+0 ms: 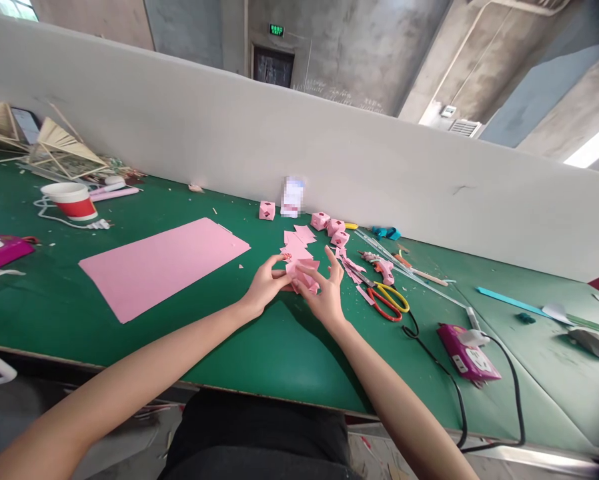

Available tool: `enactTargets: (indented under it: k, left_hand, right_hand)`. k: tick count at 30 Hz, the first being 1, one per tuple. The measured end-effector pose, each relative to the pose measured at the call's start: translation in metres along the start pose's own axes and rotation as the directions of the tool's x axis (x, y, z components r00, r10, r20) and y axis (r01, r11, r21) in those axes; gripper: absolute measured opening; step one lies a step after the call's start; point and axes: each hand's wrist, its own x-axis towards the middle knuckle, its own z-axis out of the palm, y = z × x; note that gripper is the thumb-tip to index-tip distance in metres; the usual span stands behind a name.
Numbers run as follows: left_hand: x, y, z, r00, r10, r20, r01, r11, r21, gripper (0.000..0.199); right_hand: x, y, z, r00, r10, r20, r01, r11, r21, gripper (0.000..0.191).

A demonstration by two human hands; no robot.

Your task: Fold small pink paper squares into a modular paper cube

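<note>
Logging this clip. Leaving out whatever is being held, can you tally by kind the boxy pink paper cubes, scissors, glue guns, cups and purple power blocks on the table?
Pink paper cubes: 4
Scissors: 1
Glue gun: 1
Cup: 1
Purple power blocks: 2
Total: 9

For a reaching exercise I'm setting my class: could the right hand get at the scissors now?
Probably yes: the scissors lie beside the right hand, handles uncovered, though that hand is busy with pink paper.
</note>
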Motion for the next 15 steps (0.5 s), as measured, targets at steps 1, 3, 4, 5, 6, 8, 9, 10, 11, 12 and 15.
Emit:
enactTargets:
  k: [1,3,4,5,6,8,9,10,11,12,15]
  left_hand:
    - [-0.001,0.002,0.001,1.000,-0.016,0.022,0.017,1.000,-0.015,0.056]
    - [-0.003,0.006,0.003,0.998,-0.043,0.052,0.045,0.998,-0.032,0.054]
    - [-0.003,0.007,0.003,0.997,-0.055,0.061,0.057,0.998,-0.033,0.053]
    - [-0.003,0.008,0.002,0.995,-0.065,0.070,0.067,0.997,-0.028,0.053]
    - [-0.003,0.008,0.001,0.994,-0.069,0.080,0.071,0.997,-0.017,0.053]
    - [-0.003,0.006,-0.001,0.992,-0.050,0.113,0.048,0.999,0.020,0.055]
    - [-0.002,0.004,-0.003,0.990,-0.026,0.138,0.020,0.999,0.045,0.057]
    - [-0.002,0.002,-0.004,0.986,0.004,0.168,-0.017,0.997,0.073,0.059]
    - [-0.001,0.000,-0.006,0.979,0.034,0.199,-0.055,0.993,0.101,0.061]
    - [-0.001,-0.003,-0.007,0.972,0.060,0.228,-0.090,0.988,0.124,0.063]
    - [0.001,-0.008,-0.011,0.953,0.098,0.288,-0.145,0.978,0.147,0.068]
  right_hand:
    - [0.000,0.001,0.001,1.000,0.011,0.009,-0.011,1.000,-0.013,0.023]
    - [0.001,0.002,0.001,0.999,0.037,0.022,-0.036,0.999,-0.022,0.026]
    - [0.001,0.003,0.000,0.999,0.048,0.027,-0.047,0.999,-0.021,0.027]
    - [0.001,0.003,0.000,0.998,0.056,0.033,-0.056,0.998,-0.019,0.030]
    - [0.001,0.003,-0.001,0.997,0.063,0.040,-0.063,0.998,-0.015,0.033]
    - [0.001,0.003,-0.002,0.996,0.073,0.055,-0.072,0.997,-0.009,0.036]
    - [0.001,0.002,-0.003,0.995,0.074,0.062,-0.074,0.997,-0.008,0.036]
    - [0.001,0.001,-0.003,0.995,0.072,0.065,-0.072,0.997,-0.010,0.034]
    - [0.000,0.000,-0.003,0.996,0.068,0.066,-0.067,0.998,-0.014,0.031]
    - [0.000,0.000,-0.004,0.996,0.062,0.064,-0.061,0.998,-0.019,0.028]
    - [0.000,0.000,-0.004,0.997,0.049,0.064,-0.047,0.999,-0.027,0.022]
